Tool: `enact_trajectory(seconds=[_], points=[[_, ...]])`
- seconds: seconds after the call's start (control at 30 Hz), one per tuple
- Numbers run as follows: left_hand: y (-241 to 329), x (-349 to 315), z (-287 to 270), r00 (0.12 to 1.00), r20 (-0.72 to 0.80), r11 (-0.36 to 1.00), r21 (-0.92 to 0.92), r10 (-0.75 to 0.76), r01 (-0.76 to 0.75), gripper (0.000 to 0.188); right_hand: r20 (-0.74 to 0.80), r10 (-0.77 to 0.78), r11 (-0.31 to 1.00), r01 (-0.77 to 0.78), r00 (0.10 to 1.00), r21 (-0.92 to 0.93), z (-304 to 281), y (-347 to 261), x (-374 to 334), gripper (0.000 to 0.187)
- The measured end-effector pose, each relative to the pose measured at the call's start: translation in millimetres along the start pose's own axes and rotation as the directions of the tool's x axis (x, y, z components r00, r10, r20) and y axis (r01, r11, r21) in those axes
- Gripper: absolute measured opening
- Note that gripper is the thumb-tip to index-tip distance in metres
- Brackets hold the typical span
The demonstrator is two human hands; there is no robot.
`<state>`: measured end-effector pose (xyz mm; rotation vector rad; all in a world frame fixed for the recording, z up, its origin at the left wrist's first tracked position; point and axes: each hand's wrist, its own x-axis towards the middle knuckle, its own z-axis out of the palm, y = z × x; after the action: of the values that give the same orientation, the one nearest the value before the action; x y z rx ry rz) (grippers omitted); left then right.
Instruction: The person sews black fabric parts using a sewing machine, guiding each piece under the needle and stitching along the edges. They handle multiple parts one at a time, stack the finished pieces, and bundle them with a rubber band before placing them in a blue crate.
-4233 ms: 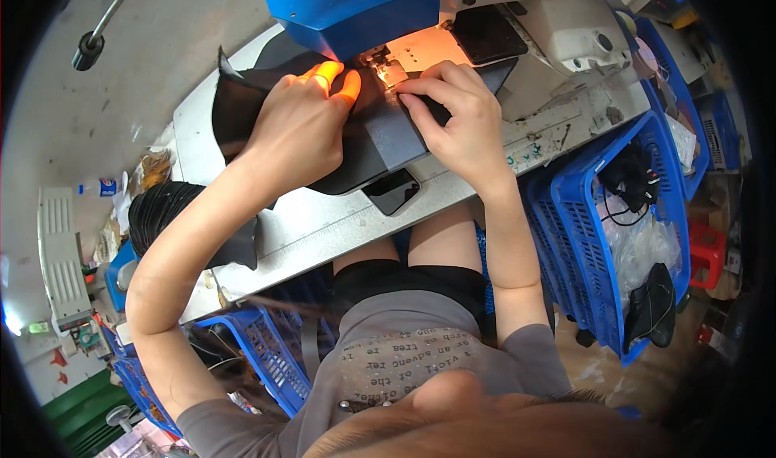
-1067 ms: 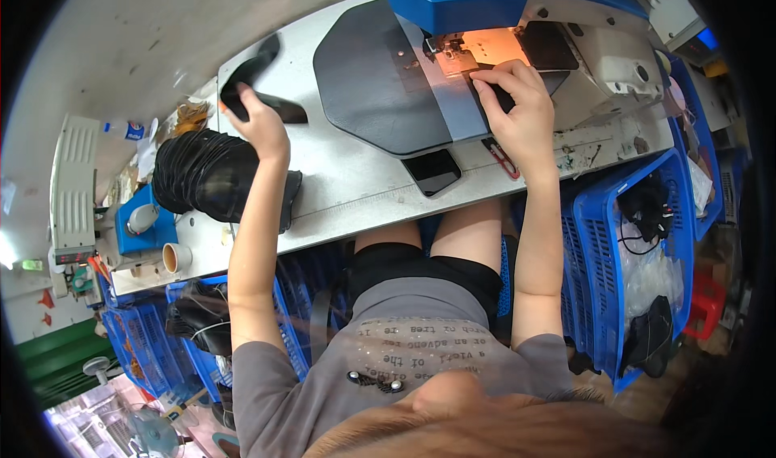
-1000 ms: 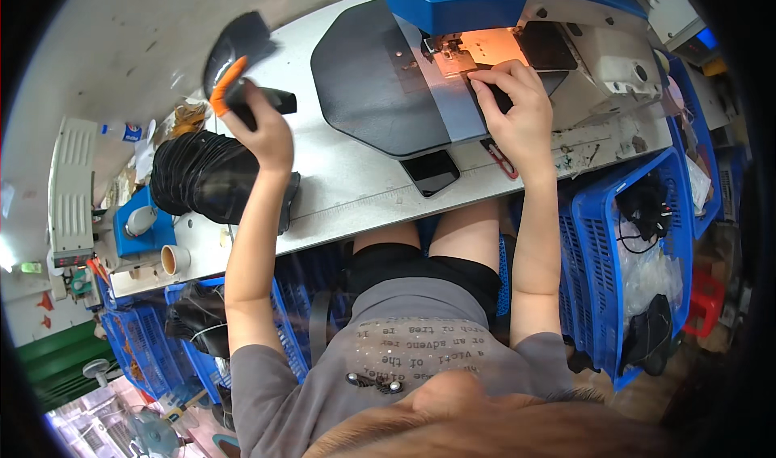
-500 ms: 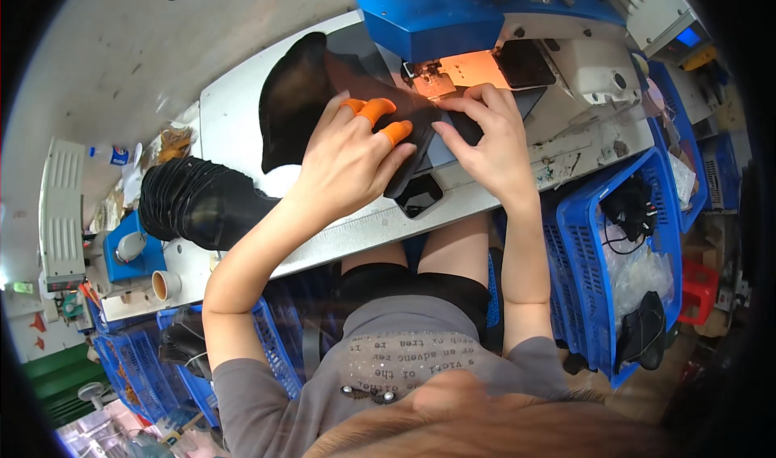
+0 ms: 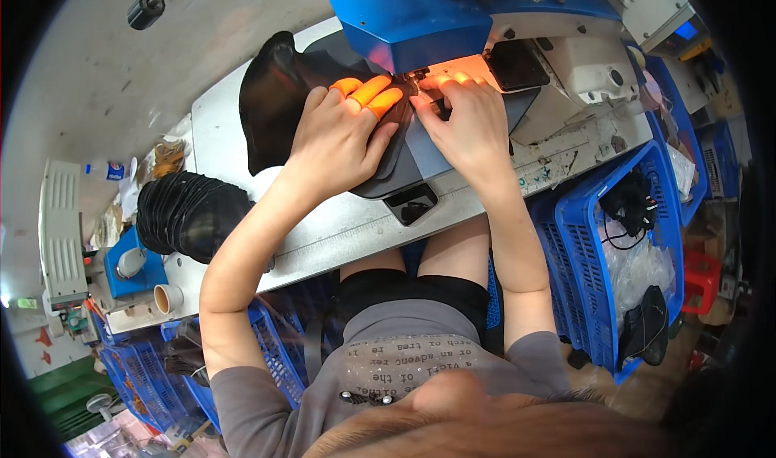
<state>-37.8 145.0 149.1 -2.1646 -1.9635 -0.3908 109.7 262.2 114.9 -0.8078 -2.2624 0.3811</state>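
Left hand (image 5: 335, 139) not clenched, fingers laid over black piece (image 5: 276, 106); right hand (image 5: 470, 122) has thumb and fingertips close together by the needle, can't tell if pinching anything. Piece sits upper centre of frame, left of and below the sewing machine's blue head (image 5: 408, 25). Phone (image 5: 414, 205) on table just below; black stack (image 5: 187, 215) at left.

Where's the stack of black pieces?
In the head view, the stack of black pieces is on the left side of the table, between the blue object and the person's left forearm.
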Motion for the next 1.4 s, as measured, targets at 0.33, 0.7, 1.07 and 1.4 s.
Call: enact_trajectory(seconds=[0.33,0.7,1.07,1.4], points=[[-29.0,5.0,3.3,0.993,0.017,0.992,-0.036,0.118,-0.117,0.036,0.004,0.051,0.998,-0.051,0.999,0.027,0.9,-3.3,-1.5,0.025],[-51.6,9.0,9.3,0.983,-0.015,0.981,-0.049,0.185,-0.186,0.035,0.037,0.083,0.976,-0.088,0.996,0.198,-15.4,0.1,-7.0,0.017],[-43.0,8.4,1.4,0.987,0.046,0.987,-0.052,0.154,-0.152,0.036,-0.188,-0.090,0.942,0.145,0.978,0.304,-17.5,21.4,-23.6,0.011],[-12.0,9.1,2.5,0.999,0.040,0.999,-0.030,-0.011,0.012,0.035,-0.189,-0.090,0.942,0.145,0.978,0.301,-15.6,22.1,-24.7,0.010]])
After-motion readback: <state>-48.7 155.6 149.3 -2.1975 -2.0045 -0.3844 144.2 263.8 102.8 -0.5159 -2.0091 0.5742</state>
